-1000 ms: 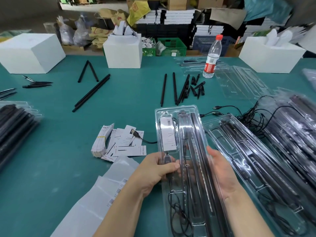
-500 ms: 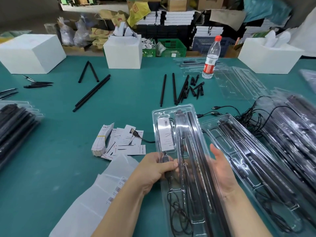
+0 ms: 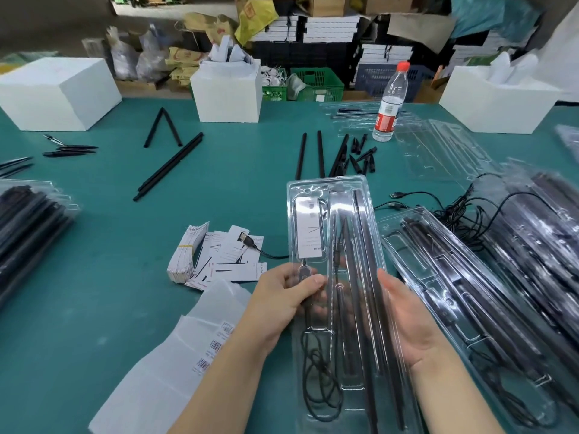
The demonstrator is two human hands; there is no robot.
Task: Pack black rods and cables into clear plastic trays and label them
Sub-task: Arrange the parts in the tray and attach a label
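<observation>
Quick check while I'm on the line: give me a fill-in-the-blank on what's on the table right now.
1. Both hands hold a clear tray with black rods and a coiled ____ inside.
2. The water bottle has a ____ cap.
3. The left hand grips the tray with its ____ on top.
4. The paper labels lie to the ____ of the held tray.

Missing words: cable; red; thumb; left

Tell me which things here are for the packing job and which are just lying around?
For the job: clear tray held by left hand and right hand; loose black rods; cables; paper labels; empty trays.

Lying about: water bottle; white boxes; green crate.
</observation>
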